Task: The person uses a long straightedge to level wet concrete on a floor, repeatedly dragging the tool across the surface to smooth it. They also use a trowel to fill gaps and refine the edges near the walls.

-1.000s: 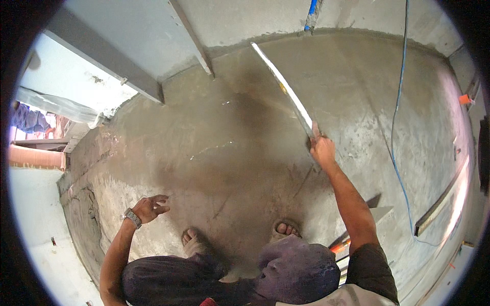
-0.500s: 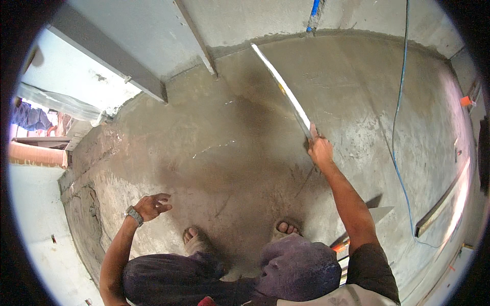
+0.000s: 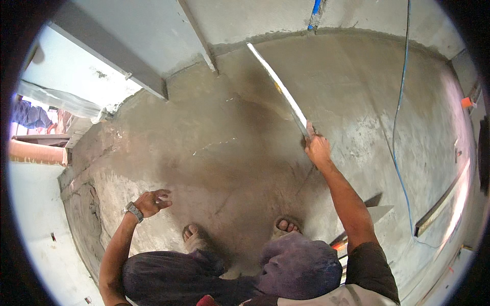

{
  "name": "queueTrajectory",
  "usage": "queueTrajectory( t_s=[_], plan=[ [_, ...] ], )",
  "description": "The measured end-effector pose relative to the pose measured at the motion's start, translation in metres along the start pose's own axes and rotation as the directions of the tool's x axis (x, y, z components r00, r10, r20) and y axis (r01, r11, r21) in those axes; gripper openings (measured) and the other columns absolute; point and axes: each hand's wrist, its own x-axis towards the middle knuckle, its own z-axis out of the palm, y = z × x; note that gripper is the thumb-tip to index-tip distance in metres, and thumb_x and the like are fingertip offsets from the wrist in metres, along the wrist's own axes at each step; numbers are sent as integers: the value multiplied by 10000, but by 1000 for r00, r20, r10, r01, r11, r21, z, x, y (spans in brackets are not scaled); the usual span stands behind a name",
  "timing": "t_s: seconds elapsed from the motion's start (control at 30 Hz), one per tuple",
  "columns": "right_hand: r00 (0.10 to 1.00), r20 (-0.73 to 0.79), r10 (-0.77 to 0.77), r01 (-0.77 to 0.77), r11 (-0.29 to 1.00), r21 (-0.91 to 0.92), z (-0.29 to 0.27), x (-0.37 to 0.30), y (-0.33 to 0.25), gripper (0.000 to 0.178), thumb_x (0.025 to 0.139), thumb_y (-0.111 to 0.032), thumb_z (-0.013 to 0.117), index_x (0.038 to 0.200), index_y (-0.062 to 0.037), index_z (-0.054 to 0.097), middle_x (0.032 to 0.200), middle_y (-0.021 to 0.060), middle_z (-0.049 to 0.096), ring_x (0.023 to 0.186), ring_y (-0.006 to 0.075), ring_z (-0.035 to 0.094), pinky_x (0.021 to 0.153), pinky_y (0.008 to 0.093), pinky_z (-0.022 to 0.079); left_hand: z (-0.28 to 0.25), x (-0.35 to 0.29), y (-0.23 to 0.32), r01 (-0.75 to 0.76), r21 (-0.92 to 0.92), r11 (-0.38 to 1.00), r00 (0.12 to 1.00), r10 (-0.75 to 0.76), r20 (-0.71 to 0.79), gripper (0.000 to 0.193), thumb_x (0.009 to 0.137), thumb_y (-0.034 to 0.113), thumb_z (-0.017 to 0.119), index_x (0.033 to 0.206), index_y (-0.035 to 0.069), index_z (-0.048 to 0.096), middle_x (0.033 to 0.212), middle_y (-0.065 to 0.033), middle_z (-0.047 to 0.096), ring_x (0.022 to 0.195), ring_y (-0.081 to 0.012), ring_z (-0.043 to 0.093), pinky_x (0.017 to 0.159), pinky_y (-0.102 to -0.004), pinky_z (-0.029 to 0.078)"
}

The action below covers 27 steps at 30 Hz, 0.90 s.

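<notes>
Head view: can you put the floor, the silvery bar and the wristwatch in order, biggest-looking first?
1. The floor
2. The silvery bar, in the right hand
3. The wristwatch

Head fisheye above lap [image 3: 171, 275], facing steeply down; left hand [image 3: 151, 203], right hand [image 3: 319, 149] midway, top wall [image 3: 260, 18] farthest.

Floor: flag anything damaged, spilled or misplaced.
At the left edge of the floor, a rough patch looks odd: its surface appears broken, unlike the smoother area beside it. A loose blue cable trails on the right.
</notes>
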Motion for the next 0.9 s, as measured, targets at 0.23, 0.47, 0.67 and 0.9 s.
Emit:
queueTrajectory(
  t_s=[0.23, 0.47, 0.67, 0.9],
  plan=[
    [1000, 0, 17, -17, 999, 32, 0, -7, -3, 655, 809, -157, 578, 1395, -125, 288, 953, 214, 607, 797, 360, 623, 690, 450, 515, 2, -1, 3, 17, -2, 1000, 1000, -17, 3, 541, 818, 409, 639, 1241, 92, 521, 1143, -161, 609, 997, -282, 623, 854, -378, 494],
    [1000, -21, -18, 19, 999, 36, 0, -3, -8, 653, 815, -139, 569, 1397, -101, 277, 972, 224, 601, 792, 368, 618, 687, 457, 504, 1, -1, -1, 8, -37, 999, 1000, -9, -19, 521, 820, 379, 642, 1228, 76, 528, 1132, -155, 616, 1005, -275, 621, 845, -369, 497],
    [1000, -14, -18, 19, 997, 73, -1, -5, -8, 642, 820, -139, 565, 1398, -108, 286, 950, 233, 608, 779, 376, 620, 686, 455, 500, -1, 0, -1, -18, -74, 997, 999, 15, -45, 517, 825, 355, 642, 1233, 62, 519, 1102, -148, 631, 1005, -277, 622, 825, -370, 505],
    [998, -21, -57, 58, 997, 46, 4, -15, -4, 651, 824, -146, 567, 1397, -128, 259, 1002, 221, 585, 790, 367, 620, 682, 440, 510, 0, 0, -2, -47, -156, 987, 999, 42, -32, 516, 826, 361, 640, 1238, 74, 518, 1128, -158, 617, 1009, -294, 618, 831, -379, 505]
  ],
)
